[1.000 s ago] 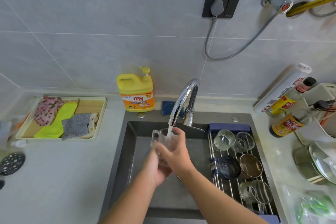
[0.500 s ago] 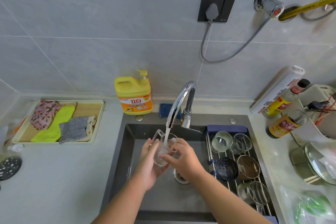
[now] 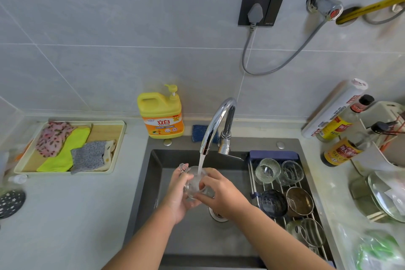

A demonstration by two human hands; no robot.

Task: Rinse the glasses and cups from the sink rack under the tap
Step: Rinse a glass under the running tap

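Water runs from the chrome tap (image 3: 215,124) into a clear glass mug (image 3: 194,182) with a handle at its upper left. My left hand (image 3: 178,195) cups the mug from below and the left. My right hand (image 3: 220,192) grips its right side, fingers over the rim. Both are over the dark sink (image 3: 153,182). The sink rack (image 3: 282,223) at the right carries two clear glasses (image 3: 268,169) at the back, a dark blue cup (image 3: 274,203), a brown cup (image 3: 299,201) and a clear mug (image 3: 309,233) lying on its side.
A yellow detergent bottle (image 3: 161,114) and a blue sponge (image 3: 200,132) stand behind the sink. A tray of cloths (image 3: 72,147) lies on the left counter. Sauce bottles (image 3: 341,149), a foil roll (image 3: 335,108), a pot lid (image 3: 385,197) and a plastic bag (image 3: 377,250) crowd the right counter.
Both hands lowered the mug a little under the stream and turned it. My right hand shifted from over the mug's top to its right side.
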